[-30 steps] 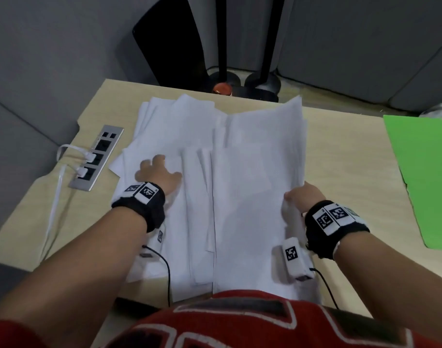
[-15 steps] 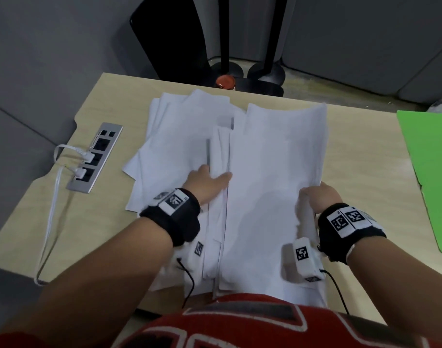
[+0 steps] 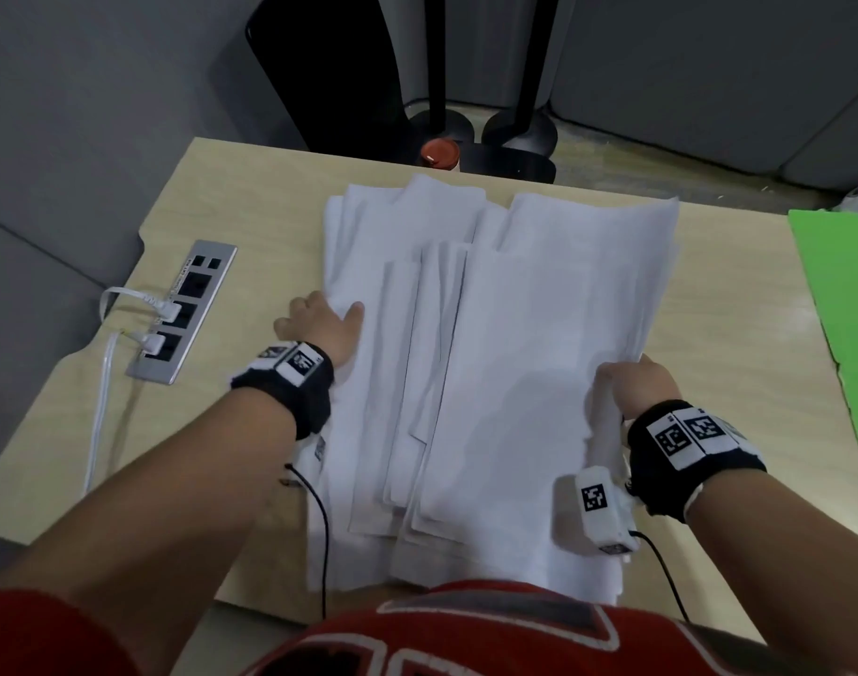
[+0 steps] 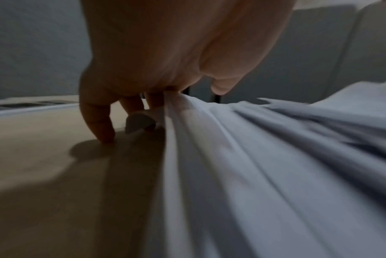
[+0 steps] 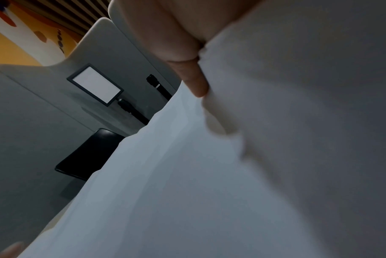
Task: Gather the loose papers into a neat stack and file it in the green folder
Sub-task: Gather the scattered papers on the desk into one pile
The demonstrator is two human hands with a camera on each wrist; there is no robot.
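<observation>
Spreading across the middle of the tabletop (image 3: 739,304), the loose papers (image 3: 539,344) look light, floppy and slippery. Left hand (image 3: 320,324) pinches their left edge; right hand (image 3: 629,385) grips the right edge. Squeezing both long edges should work best.

You have loose white paper sheets (image 3: 505,344) fanned in an uneven, overlapping pile mid-table. Your flat green folder (image 3: 841,324) lies apart at the table's right edge.
</observation>
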